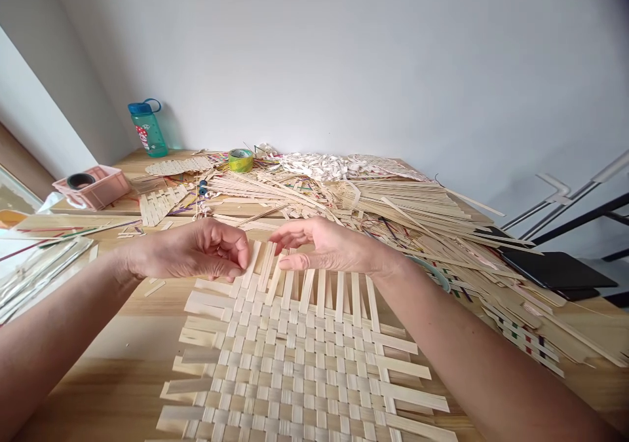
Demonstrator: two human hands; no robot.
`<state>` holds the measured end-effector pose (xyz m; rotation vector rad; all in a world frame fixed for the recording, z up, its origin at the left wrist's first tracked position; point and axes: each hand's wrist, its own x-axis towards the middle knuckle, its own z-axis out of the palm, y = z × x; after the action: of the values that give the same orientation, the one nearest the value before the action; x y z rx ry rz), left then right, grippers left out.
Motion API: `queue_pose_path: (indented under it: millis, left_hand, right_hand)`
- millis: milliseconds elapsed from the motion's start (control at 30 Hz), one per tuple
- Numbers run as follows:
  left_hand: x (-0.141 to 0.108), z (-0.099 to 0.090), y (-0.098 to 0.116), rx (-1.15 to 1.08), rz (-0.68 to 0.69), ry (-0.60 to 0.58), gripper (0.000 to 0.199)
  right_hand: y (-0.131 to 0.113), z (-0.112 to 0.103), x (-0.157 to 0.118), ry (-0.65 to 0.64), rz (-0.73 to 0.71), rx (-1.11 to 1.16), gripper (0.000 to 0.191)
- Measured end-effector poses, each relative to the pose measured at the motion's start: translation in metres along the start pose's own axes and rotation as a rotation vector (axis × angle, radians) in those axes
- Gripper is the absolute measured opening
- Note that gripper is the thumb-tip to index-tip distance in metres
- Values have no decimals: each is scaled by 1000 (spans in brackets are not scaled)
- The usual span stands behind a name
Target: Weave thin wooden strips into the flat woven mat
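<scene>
"What's out past your left side?"

"Beyond your left hand (pixel 189 251) sits a pink box (pixel 93 190), with a green water bottle (pixel 147 129) farther off."

"And how's that hand?"

"Curled, fingertips drawn in toward your thumb, right by the loose strip ends (pixel 275 275) of the woven mat (pixel 295 363). Whether it's pinching one, I can't tell."

"Where's the mat?"

"Flat on the wooden table (pixel 113 376), just below both your hands."

"What's between them?"

"Those strip ends, and well ahead, a roll of tape (pixel 240 160)."

"Your right hand (pixel 334 247)?"

"Open, fingers loosely apart, pinching nothing, close to the strip ends. Past it lies a heap of loose strips (pixel 393 206)."
</scene>
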<state>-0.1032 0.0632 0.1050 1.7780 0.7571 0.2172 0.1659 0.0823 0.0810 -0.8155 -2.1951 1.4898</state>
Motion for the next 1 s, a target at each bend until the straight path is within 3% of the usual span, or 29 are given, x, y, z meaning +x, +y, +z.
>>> queue_pose_path:
  millis: [167, 333, 533, 667, 767, 900, 1000]
  left_hand:
    - [-2, 3, 7, 57, 17, -21, 12]
    - [-6, -1, 9, 163, -17, -18, 16]
    - [-4, -2, 6, 58, -20, -32, 10]
    - [-4, -2, 7, 27, -20, -26, 11]
    - [-5, -2, 9, 5, -15, -31, 11]
    - [-4, 0, 11, 32, -11, -15, 9]
    - [-5, 2, 11, 68, -17, -14, 9]
  right_hand:
    - [-1, 9, 5, -108, 68, -4, 32]
    - [1, 11, 6, -97, 62, -55, 30]
    - [-7, 1, 0, -133, 14, -136, 28]
    - [-11, -13, -9, -61, 8, -196, 34]
    - [-7, -21, -12, -68, 48, -101, 48]
    - [-7, -14, -7, -166, 101, -136, 58]
    - [-11, -3, -1, -160, 124, -216, 51]
